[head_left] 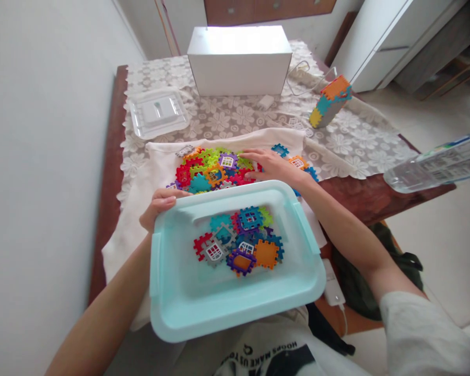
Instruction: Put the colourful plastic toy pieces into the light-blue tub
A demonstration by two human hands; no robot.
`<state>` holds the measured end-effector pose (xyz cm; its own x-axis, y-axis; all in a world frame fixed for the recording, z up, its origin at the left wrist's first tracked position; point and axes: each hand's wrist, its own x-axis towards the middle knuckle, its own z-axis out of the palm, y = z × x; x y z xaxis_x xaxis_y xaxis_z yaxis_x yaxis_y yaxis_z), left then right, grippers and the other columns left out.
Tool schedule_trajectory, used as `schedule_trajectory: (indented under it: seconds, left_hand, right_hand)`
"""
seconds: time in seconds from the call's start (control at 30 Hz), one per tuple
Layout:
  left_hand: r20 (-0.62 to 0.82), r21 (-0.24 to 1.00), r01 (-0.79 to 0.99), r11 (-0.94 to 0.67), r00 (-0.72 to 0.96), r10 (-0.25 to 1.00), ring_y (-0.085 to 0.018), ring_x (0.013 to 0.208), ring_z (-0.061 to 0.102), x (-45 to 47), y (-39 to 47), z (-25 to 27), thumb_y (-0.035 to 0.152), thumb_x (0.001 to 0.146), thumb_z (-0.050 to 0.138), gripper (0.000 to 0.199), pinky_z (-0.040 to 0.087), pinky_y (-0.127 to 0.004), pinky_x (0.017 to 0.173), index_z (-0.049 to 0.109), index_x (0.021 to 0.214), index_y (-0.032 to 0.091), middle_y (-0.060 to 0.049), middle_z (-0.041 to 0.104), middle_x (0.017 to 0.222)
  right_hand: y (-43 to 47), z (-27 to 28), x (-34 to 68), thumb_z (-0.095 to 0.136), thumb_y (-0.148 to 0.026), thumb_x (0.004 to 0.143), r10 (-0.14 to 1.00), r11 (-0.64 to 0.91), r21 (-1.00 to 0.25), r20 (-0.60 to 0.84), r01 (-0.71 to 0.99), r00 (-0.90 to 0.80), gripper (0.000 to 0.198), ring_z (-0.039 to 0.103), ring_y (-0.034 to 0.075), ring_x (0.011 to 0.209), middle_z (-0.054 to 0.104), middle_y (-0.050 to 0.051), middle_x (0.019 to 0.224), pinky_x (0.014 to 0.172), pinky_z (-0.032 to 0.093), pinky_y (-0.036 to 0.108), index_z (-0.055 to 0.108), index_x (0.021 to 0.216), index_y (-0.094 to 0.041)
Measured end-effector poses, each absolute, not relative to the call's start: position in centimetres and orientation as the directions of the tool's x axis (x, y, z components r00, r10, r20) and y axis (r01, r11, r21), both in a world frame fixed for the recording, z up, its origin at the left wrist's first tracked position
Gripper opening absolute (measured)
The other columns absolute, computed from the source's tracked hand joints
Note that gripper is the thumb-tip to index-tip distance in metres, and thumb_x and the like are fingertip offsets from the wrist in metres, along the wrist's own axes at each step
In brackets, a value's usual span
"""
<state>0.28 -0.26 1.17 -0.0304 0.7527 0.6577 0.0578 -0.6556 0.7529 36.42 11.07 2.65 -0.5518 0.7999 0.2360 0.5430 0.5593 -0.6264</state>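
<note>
My left hand point(159, 204) grips the far left corner of the teal bin point(168, 308), fingers curled over the rim, holding it tilted toward me at the near edge of the worktop point(360, 196). My right hand point(272, 164) lies flat and spread wide on the loose block pile point(211, 169), fingertips touching the pieces, nothing pinched that I can see.

Pile sits on a white cloth point(141, 177) spread over the near half of the worktop, just beyond the bin's far rim. A smaller heap of blocks point(241, 240) is already inside the bin, mid-floor.

To do this well, in my judgement: keep the bin rim tucked close under the cloth edge so no gap opens; sweep with the flat of the palm instead of picking singles; steady the bin with the left hand, since it hangs partly off the worktop.

A few stray blocks point(297, 162) lie right of my hand, near the cloth's right edge; easy to miss.

Around: clear lid point(159, 112) toward the far left corner, white box point(238, 60) at the far edge, a built block tower point(331, 102) lying tilted to the far right, a cable point(307, 75) beside it. Water bottle point(434, 167) juts in over the right edge; could be knocked by a wide elbow swing. Dark bag point(360, 282) on the floor below my right forearm.
</note>
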Motion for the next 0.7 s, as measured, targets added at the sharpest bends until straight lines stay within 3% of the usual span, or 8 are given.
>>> schedule_trajectory:
  seconds: [0.1,0.2,0.37,0.53,0.63,0.7]
  left_hand:
    - [0.805,0.588,0.106,-0.802,0.013,0.593,-0.020,0.085,0.084,0.8,0.1,1.5,0.036,0.100,0.086,0.014,0.067,-0.032,0.070,0.081,0.110,0.028,-0.001,0.089,0.110]
    - [0.816,0.576,0.120,-0.809,-0.020,0.578,-0.021,0.082,0.085,1.3,0.4,1.6,0.040,0.098,0.090,0.016,0.067,-0.032,0.066,0.082,0.109,0.032,-0.001,0.088,0.106]
    - [0.793,0.608,0.115,-0.785,-0.041,0.608,-0.022,0.081,0.085,1.1,0.5,1.2,0.049,0.096,0.093,0.023,0.069,-0.034,0.067,0.082,0.107,0.032,-0.002,0.088,0.104]
    - [0.802,0.597,0.106,-0.795,-0.040,0.596,-0.021,0.079,0.084,1.0,0.6,1.2,0.046,0.092,0.096,0.022,0.067,-0.032,0.065,0.084,0.106,0.034,0.000,0.088,0.102]
    - [0.806,0.591,0.112,-0.799,-0.033,0.591,-0.022,0.079,0.085,1.1,0.7,1.3,0.046,0.094,0.094,0.020,0.068,-0.032,0.064,0.085,0.109,0.035,0.000,0.088,0.102]
    - [0.801,0.598,0.111,-0.794,-0.039,0.598,-0.023,0.079,0.085,1.1,0.7,1.3,0.047,0.094,0.093,0.019,0.069,-0.033,0.064,0.086,0.108,0.035,-0.001,0.089,0.101]
  right_hand:
    - [11.4,2.3,36.5,0.084,-0.030,0.099,0.799,0.573,-0.596,0.255,0.562,-0.545,0.035,0.076,0.035,0.132,0.082,0.014,0.141,0.121,0.057,0.056,0.084,0.133,-0.024]
    - [11.4,2.6,36.6,0.082,-0.027,0.099,0.815,0.565,-0.593,0.291,0.574,-0.502,0.020,0.078,0.030,0.111,0.085,0.010,0.121,0.108,0.061,0.048,0.086,0.118,-0.023]
    - [11.4,2.6,36.5,0.075,-0.027,0.100,0.801,0.586,-0.607,0.335,0.537,-0.496,0.022,0.078,0.028,0.106,0.084,0.010,0.124,0.103,0.061,0.045,0.086,0.119,-0.023]
    - [11.6,2.6,36.4,0.070,-0.029,0.101,0.833,0.551,-0.633,0.376,0.544,-0.406,0.019,0.078,0.028,0.098,0.086,0.009,0.109,0.098,0.061,0.045,0.087,0.108,-0.023]
    - [12.2,3.0,36.5,0.074,-0.043,0.101,0.874,0.485,-0.747,0.415,0.454,-0.252,0.022,0.075,0.025,0.088,0.085,0.007,0.102,0.090,0.062,0.042,0.086,0.104,-0.024]
    - [12.4,3.3,36.6,0.078,-0.056,0.098,0.909,0.417,-0.863,0.391,0.286,-0.144,0.032,0.073,0.022,0.085,0.083,0.004,0.099,0.082,0.063,0.039,0.085,0.106,-0.026]
